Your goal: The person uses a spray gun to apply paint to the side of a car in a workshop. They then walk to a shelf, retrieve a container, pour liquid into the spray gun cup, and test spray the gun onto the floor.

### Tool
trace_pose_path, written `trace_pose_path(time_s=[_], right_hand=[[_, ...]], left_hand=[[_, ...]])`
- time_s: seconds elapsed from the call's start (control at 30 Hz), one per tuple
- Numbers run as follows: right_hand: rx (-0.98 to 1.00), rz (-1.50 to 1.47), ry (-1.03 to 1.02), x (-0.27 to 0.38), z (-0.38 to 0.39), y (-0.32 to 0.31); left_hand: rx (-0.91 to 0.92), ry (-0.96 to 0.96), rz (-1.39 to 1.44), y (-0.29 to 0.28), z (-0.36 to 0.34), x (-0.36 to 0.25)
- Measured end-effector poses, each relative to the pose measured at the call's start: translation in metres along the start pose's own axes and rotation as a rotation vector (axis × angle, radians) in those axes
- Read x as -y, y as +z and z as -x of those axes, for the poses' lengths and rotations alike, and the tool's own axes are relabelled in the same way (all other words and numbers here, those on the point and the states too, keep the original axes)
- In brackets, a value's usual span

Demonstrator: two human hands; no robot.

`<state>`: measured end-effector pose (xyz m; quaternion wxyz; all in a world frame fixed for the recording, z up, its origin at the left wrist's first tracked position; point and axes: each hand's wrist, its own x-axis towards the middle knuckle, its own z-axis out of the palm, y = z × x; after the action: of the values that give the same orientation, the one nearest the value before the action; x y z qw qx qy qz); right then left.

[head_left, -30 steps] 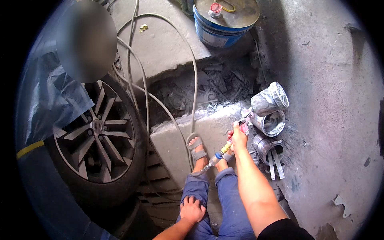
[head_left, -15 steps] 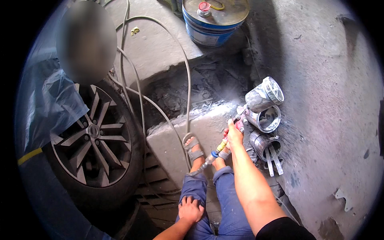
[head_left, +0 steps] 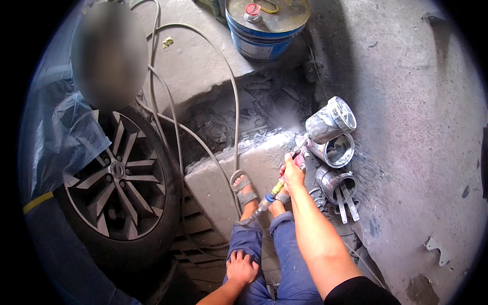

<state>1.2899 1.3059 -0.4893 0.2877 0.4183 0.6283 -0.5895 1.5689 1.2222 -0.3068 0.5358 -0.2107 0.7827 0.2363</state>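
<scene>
My right hand (head_left: 294, 173) is wrapped round the handle of a spray gun (head_left: 302, 147), held out over the concrete ledge. The gun's cup (head_left: 330, 121) is tilted and smeared with whitish paint. A pale mist (head_left: 285, 118) fans from the nozzle toward the rubble pit. Below the handle hang a yellow fitting and a clear, blue-topped inline filter (head_left: 265, 203). My left hand (head_left: 242, 268) lies on my left knee with its fingers loosely spread, holding nothing. Just beneath the gun's cup, paint-coated metal cups (head_left: 339, 150) stand by the wall; the lower one (head_left: 335, 183) holds two flat sticks.
Grey hoses (head_left: 236, 101) loop across the ledge (head_left: 208, 188). A blue metal drum (head_left: 264, 43) stands at the far side, beyond the rubble pit (head_left: 249, 107). On my left is a car wheel (head_left: 118, 170), with plastic sheeting (head_left: 56, 137) over the bodywork. A concrete wall (head_left: 406, 127) rises on the right.
The spray gun and my right hand have shifted slightly left in the picture. Mist shows at the nozzle in both frames. My left hand stays on the knee.
</scene>
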Motion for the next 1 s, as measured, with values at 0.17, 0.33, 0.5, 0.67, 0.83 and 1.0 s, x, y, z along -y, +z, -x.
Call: trace_pose_path(time_s=[0.17,0.33,0.5,0.67,0.83,1.0], right_hand=[[0.0,0.01,0.019,-0.004,-0.002,-0.004],[-0.01,-0.02,-0.007,0.0,0.007,0.002],[-0.014,0.005,0.013,0.0,0.007,0.002],[-0.023,-0.041,-0.015,0.007,0.002,-0.015],[-0.015,-0.103,-0.183,0.025,0.032,-0.018],[-0.094,0.011,-0.153,0.009,-0.027,-0.059]], left_hand=[[-0.01,0.004,-0.002,0.001,-0.001,0.0],[-0.019,0.001,-0.003,0.002,0.0,-0.001],[-0.018,-0.008,-0.007,0.002,0.0,-0.001],[0.017,0.006,-0.025,-0.001,-0.003,-0.007],[0.04,-0.045,-0.003,-0.003,0.001,-0.003],[0.023,0.049,-0.037,0.002,-0.005,-0.016]])
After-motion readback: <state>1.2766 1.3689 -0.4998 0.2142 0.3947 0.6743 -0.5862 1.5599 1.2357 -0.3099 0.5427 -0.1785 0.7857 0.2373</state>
